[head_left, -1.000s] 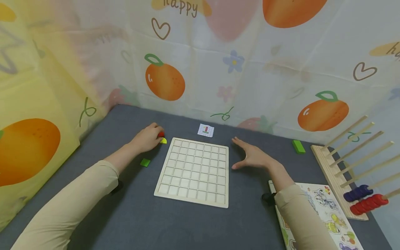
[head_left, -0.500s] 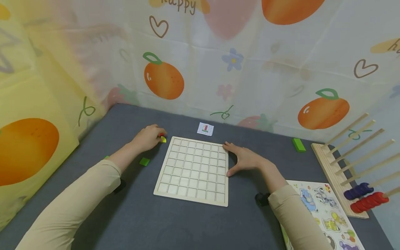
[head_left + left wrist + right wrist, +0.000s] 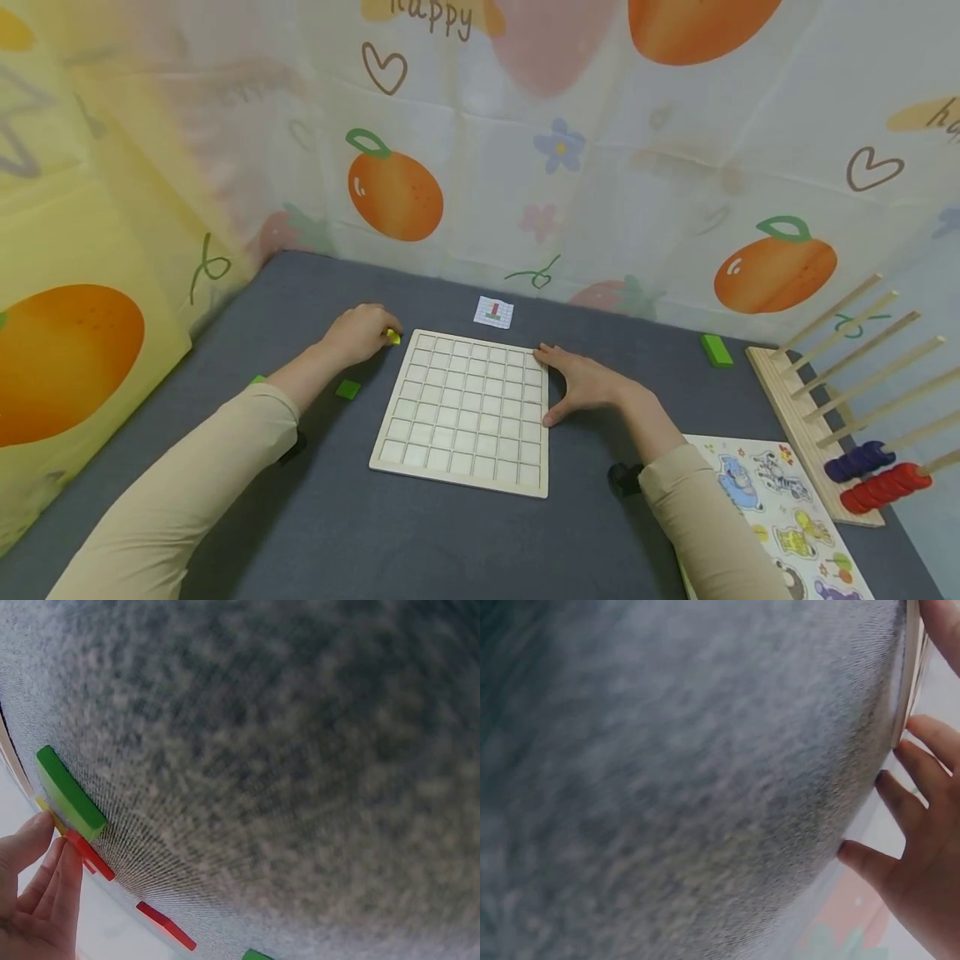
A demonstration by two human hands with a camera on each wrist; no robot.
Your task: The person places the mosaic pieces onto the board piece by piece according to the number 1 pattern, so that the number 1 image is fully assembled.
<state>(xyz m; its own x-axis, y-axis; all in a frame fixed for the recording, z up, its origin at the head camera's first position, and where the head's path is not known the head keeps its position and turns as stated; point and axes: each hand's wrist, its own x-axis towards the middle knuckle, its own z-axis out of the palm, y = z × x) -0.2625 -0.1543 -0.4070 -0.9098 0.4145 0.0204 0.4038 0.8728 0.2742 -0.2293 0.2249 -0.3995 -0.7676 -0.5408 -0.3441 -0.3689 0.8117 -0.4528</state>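
In the head view my left hand [image 3: 358, 335] is at the far left of the wooden grid board [image 3: 465, 408], near its top left corner. Its thumb and fingertips pinch a small yellow piece [image 3: 393, 337]. The left wrist view shows this yellow piece [image 3: 49, 812] between thumb and fingers, with a red piece [image 3: 91, 855] right at the fingertips and a green block [image 3: 71, 793] in front. My right hand [image 3: 588, 383] has its fingers spread, thumb and fingertips touching the board's right edge. In the right wrist view, the right hand [image 3: 930, 825] has extended fingers by the board's edge.
A small printed card [image 3: 493, 312] lies behind the board. Another green block [image 3: 717, 351] lies at the back right, near a wooden peg rack [image 3: 795, 417] with beads. An animal picture board [image 3: 780, 492] lies under the right forearm. A green tile [image 3: 348, 389] lies below the left wrist.
My right hand has moved left to the board's right edge and stays there. The left fingers have closed in at the yellow piece, which has tilted; the red piece is now hidden in the head view.
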